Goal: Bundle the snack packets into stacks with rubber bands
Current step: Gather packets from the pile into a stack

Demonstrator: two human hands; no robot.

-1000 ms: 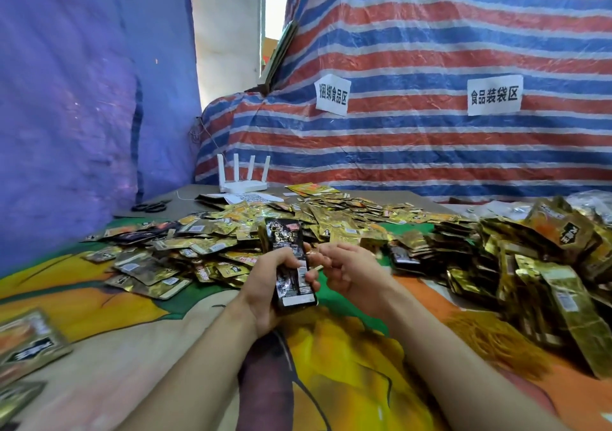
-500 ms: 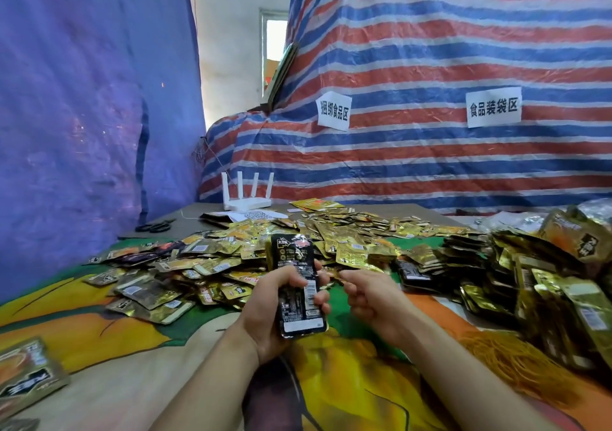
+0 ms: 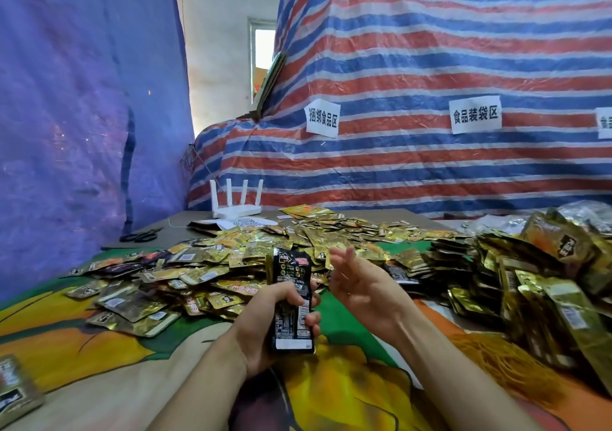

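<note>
My left hand (image 3: 265, 328) grips a stack of black snack packets (image 3: 291, 301) held upright above the cloth. Just to its right my right hand (image 3: 367, 288) is raised with fingers spread and holds nothing I can see. Behind both hands lies a wide heap of loose gold and dark snack packets (image 3: 231, 265). A taller pile of gold packets (image 3: 543, 291) rises at the right. A mass of yellow rubber bands (image 3: 506, 364) lies on the cloth by my right forearm.
A white router (image 3: 235, 205) and black scissors (image 3: 140, 236) sit at the back left of the table. A striped tarp (image 3: 430, 66) with paper labels rises behind. One packet (image 3: 16, 394) lies at the near left edge.
My right hand has drawn away from the black stack and opened its fingers. The left hand keeps its grip on the stack. The camera has tilted upward.
</note>
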